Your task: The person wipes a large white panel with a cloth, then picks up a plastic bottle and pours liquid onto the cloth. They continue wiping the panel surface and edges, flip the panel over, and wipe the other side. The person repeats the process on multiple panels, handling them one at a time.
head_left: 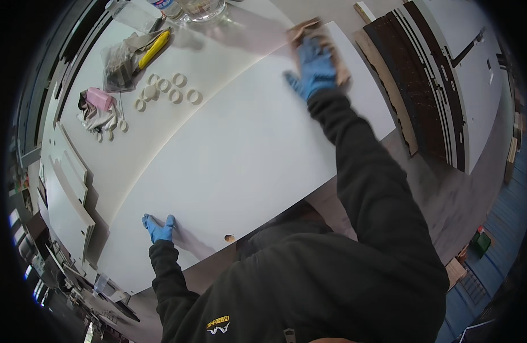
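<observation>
A long white panel lies across the work table, with a round hole near its close edge. At the panel's far right end my right hand, in a blue glove, presses a crumpled brown cloth against the surface. The fingers lie stretched over the cloth, a little blurred, and the thumb sticks out to the left. My left hand, gloved in blue too, rests on the panel's near left part with fingers apart and nothing in it.
Beyond the panel lie several white rings, a yellow utility knife, a plastic bag and a pink item on a rag. Clear containers stand at the far edge. White boards lie left; stacked panels stand right.
</observation>
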Motion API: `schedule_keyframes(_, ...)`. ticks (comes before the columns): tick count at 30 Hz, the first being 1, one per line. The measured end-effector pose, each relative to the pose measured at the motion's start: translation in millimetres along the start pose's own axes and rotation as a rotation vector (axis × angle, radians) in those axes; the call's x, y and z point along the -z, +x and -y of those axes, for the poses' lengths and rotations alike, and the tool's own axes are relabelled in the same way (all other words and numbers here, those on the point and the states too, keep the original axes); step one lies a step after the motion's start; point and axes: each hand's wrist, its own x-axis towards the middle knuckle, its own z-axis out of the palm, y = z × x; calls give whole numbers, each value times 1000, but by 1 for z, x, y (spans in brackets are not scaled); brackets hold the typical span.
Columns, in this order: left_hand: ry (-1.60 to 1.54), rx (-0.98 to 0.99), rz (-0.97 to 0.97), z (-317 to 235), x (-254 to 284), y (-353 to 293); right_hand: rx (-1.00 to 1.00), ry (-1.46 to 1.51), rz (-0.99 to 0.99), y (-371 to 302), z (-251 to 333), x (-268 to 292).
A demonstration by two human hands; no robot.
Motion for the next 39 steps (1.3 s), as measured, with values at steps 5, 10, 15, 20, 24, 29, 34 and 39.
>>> schedule_keyframes(5, 34, 33, 34, -6, 5, 4, 285, 481, 253, -122, 92, 34)
schedule_keyframes(10, 47, 49, 50, -4, 6, 6, 92, 945, -50, -101, 38, 29)
schedule_keyframes(15, 37, 70, 50, 0, 5, 6, -831, 936, 109, -3, -65, 19)
schedule_keyframes(20, 16, 79, 44, 3, 3, 6, -1106, 1058, 334, 46, -103, 7)
schedule_keyframes(24, -34, 81, 32, 5, 3, 6, -1125, 1146, 376, 47, -97, 10)
schedule_keyframes(29, -26, 102, 49, 4, 3, 5, -1190, 1164, 273, 51, -94, 11)
schedule_keyframes(34, -30, 75, 31, -1, 4, 2, -1209, 1160, 275, 57, -103, -6)
schedule_keyframes(39, -18, 80, 33, -5, 6, 1, -606, 1072, -44, 6, -86, -7)
